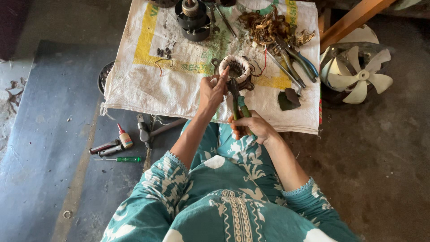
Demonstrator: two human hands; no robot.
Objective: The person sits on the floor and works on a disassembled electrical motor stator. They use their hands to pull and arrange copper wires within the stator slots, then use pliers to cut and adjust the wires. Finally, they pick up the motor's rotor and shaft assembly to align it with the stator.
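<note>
A round motor stator (236, 71) with pale wrapped windings lies on a white woven sack (148, 85) spread on the floor. My left hand (212, 89) pinches the stator's near edge with thumb and fingers. My right hand (250, 126) grips the green handles of pliers (236, 99), whose dark jaws reach up to the stator's near rim. Thin red and dark wires trail from the stator's right side.
On the sack: a black motor housing (193, 19), a tangle of old copper wire (265, 26), blue-handled pliers (301, 60), small screws (164, 51). On the floor at left: a hammer (150, 131), a glue bottle (124, 138), a green screwdriver (125, 159). A white fan blade (358, 69) lies at right.
</note>
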